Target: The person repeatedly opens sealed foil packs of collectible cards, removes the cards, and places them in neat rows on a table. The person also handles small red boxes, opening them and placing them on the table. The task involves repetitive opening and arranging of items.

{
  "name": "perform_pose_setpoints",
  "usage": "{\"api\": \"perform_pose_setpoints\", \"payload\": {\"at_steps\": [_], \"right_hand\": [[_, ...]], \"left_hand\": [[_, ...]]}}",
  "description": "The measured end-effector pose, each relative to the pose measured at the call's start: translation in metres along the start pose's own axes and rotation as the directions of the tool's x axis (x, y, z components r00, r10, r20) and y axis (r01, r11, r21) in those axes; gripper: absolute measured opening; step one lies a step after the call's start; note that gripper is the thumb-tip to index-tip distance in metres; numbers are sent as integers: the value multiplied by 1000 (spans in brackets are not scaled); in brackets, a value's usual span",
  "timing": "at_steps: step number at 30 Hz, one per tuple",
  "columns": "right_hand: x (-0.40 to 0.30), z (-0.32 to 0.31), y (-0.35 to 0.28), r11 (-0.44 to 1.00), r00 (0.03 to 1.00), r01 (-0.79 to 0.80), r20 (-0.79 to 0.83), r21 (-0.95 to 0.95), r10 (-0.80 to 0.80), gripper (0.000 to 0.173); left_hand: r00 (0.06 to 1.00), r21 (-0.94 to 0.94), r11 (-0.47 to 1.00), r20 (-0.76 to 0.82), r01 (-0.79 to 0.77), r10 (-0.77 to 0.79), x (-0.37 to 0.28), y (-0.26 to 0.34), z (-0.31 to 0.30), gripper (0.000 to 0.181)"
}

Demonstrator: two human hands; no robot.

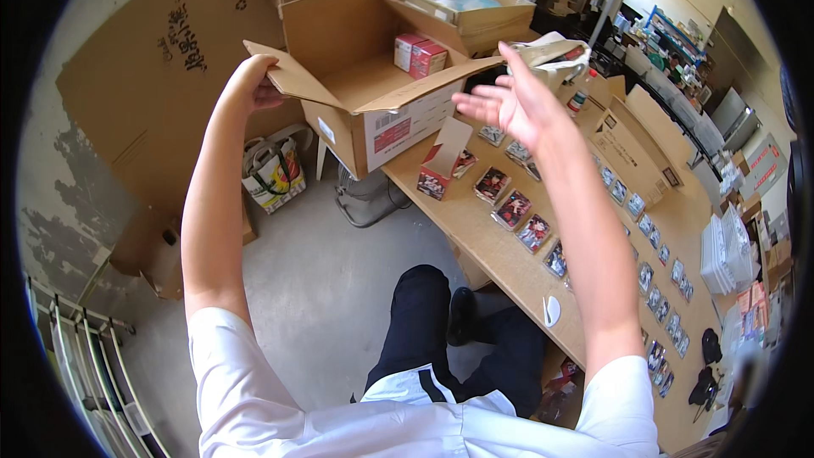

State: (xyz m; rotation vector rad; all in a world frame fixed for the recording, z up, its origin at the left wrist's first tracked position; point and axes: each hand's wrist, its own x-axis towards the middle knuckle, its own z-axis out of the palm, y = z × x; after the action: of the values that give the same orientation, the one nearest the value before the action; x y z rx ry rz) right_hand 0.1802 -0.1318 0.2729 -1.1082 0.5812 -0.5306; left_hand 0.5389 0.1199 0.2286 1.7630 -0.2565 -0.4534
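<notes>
A large cardboard carton (pixel 346 143) with its flaps spread stands at the table's left end, partly past the edge. My left hand (pixel 257 84) grips the carton's left flap (pixel 305 79), fingers curled beneath it. Beside the far end of the front flap (pixel 429 84), my right hand (pixel 509 102) has its fingers apart and palm showing; whether the thumb touches the flap is unclear. Small red-and-white printed boxes (pixel 427 65) sit inside the carton, at its right. In front of the carton, a small red box (pixel 434 172) stands on the table with its lid raised.
Rows of wrapped card stacks (pixel 510 208) cover much of the table (pixel 470 235). A white cutter-like tool (pixel 552 311) lies near the front edge. A capped bottle (pixel 577 102) stands behind my right arm. On the floor are a shopping bag (pixel 275 172) and a metal-framed fan (pixel 362 200).
</notes>
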Motion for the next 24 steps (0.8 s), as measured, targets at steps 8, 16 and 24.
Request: {"api": "perform_pose_setpoints", "payload": {"at_steps": [8,16,24], "right_hand": [[96,50,31,995,986,25,169,-95,-9,27],[31,83,60,995,962,102,255,-15,-95,20],[-48,134,95,991,905,68,411,118,-110,19]], "left_hand": [[994,-272,957,-61,-100,86,8,-56,-28,34],[993,-487,865,-86,-117,87,-17,-86,-106,30],[982,-463,882,-191,-81,-10,-128,-109,-261,16]]}}
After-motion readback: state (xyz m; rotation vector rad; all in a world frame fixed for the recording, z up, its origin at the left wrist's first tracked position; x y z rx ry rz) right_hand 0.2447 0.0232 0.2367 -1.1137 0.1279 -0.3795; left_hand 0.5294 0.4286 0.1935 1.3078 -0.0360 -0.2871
